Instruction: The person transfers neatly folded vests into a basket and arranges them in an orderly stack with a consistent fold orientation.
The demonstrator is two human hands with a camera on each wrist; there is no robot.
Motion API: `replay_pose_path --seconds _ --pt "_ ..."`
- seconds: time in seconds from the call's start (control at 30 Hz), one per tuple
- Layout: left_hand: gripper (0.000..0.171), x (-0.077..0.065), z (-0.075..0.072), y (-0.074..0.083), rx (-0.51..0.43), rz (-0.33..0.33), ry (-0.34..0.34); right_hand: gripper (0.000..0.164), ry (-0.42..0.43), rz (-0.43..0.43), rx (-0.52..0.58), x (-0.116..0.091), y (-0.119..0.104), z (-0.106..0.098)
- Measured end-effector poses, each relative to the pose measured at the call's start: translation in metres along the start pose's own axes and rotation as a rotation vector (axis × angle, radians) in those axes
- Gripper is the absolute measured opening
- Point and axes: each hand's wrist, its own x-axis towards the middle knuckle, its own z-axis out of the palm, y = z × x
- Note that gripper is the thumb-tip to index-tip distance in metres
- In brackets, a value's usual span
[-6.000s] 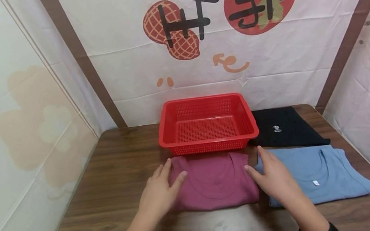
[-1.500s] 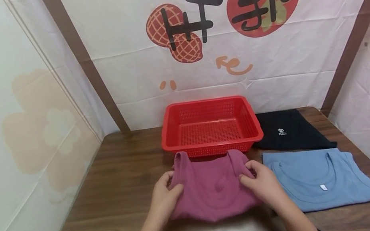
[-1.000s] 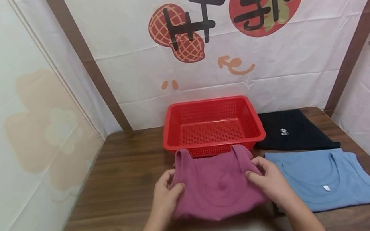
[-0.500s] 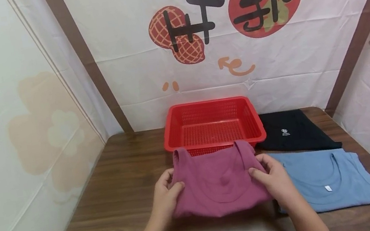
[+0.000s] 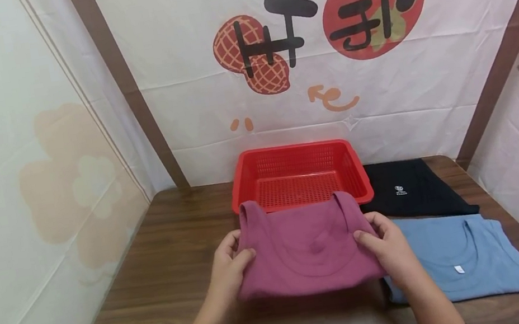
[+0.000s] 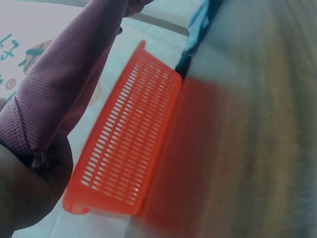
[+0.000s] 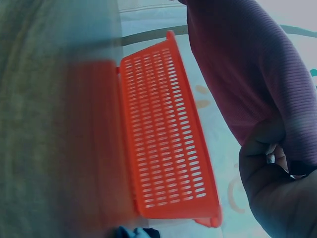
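A folded mauve-pink shirt (image 5: 309,250) with a round neckline is held up in front of the red basket (image 5: 238,188). My left hand (image 5: 227,266) pinches its left side, thumb on top and fingers beneath. On its right side my right hand (image 5: 387,244) grips the same way. Both wrist views show the shirt raised off the table, with the left hand (image 6: 37,183) and the right hand (image 7: 272,173) curled round its folded edge. In the head view the shirt's top edge overlaps the basket's near rim. Nothing lies inside the basket.
A folded light-blue shirt (image 5: 484,262) with a white tag lies on the wooden table (image 5: 164,267) at right. Behind it is a folded black garment (image 5: 409,195) with a small white print. Printed white cloth walls (image 5: 195,110) enclose the back and sides.
Six seconds ago the pink shirt lay flat with both hands open at its sides. The hands have since gripped and lifted it; lately it has risen further and moved nearer the basket.
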Motion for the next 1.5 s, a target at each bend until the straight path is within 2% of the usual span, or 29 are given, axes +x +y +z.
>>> replay_pose_path --seconds 0.17,0.53,0.83,1.03,1.17,1.5 --pt "0.034 0.006 -0.004 0.012 0.023 0.003 -0.038 0.035 -0.023 -0.023 0.010 0.002 -0.009 -0.003" --pt "0.031 0.019 -0.003 0.033 0.118 0.031 -0.040 0.037 0.007 -0.062 -0.044 0.015 -0.028 -0.005" --pt "0.031 0.033 -0.004 0.045 0.213 -0.018 -0.044 0.037 0.009 -0.085 -0.118 0.028 -0.039 -0.007" --pt "0.033 0.046 -0.005 0.046 0.262 0.002 -0.051 0.040 0.012 -0.061 -0.130 0.037 -0.041 -0.008" --pt "0.034 0.055 -0.005 0.044 0.299 -0.009 -0.057 0.039 0.006 -0.067 -0.134 0.045 -0.041 -0.010" --pt "0.032 0.079 -0.002 0.042 0.255 -0.049 -0.077 0.038 0.006 -0.091 -0.159 0.066 -0.041 -0.014"
